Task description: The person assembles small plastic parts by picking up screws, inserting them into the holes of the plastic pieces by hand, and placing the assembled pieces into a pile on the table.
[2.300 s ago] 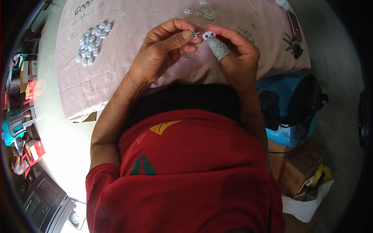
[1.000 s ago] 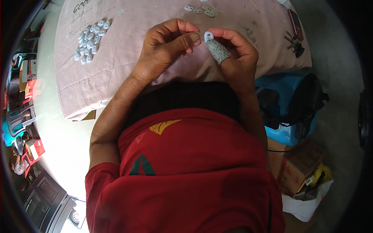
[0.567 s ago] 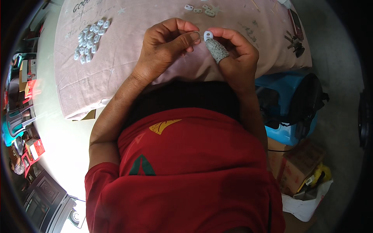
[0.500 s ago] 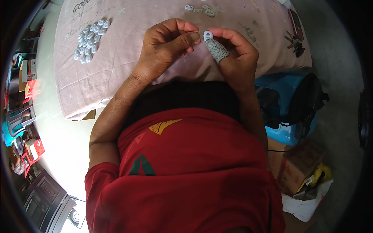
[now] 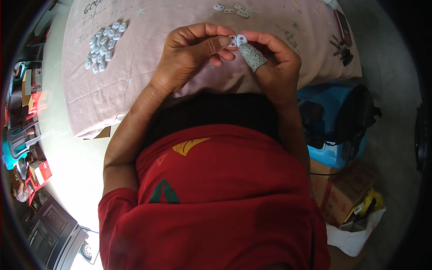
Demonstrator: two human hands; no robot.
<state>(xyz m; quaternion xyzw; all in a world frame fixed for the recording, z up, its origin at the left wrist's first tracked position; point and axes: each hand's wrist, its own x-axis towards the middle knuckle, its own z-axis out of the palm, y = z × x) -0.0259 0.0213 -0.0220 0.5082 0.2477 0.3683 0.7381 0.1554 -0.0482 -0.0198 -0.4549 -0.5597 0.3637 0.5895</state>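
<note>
My left hand point(image 5: 191, 54) pinches a small white two-hole plastic piece point(image 5: 232, 42) between thumb and index finger. Right beside it, edge to edge, another white two-hole plastic piece point(image 5: 241, 39) is gripped by my right hand point(image 5: 279, 58). A grey knitted cover point(image 5: 253, 56) wraps the right thumb. Both hands are above the table's near part. To the left lies a pile of similar white oval pieces point(image 5: 104, 46). Several more two-hole pieces point(image 5: 229, 11) sit beyond my hands.
A pink printed cloth point(image 5: 130, 90) covers the table. Keys point(image 5: 344, 53) and a dark red phone-like object point(image 5: 342, 27) lie at its right edge. Thin sticks point(image 5: 296, 6) are at the back. On the right stand a blue container point(image 5: 330, 153) and a cardboard box point(image 5: 348, 191).
The gap between my hands has closed. The white piece in my left fingers, mostly hidden before, now shows next to the right hand's piece.
</note>
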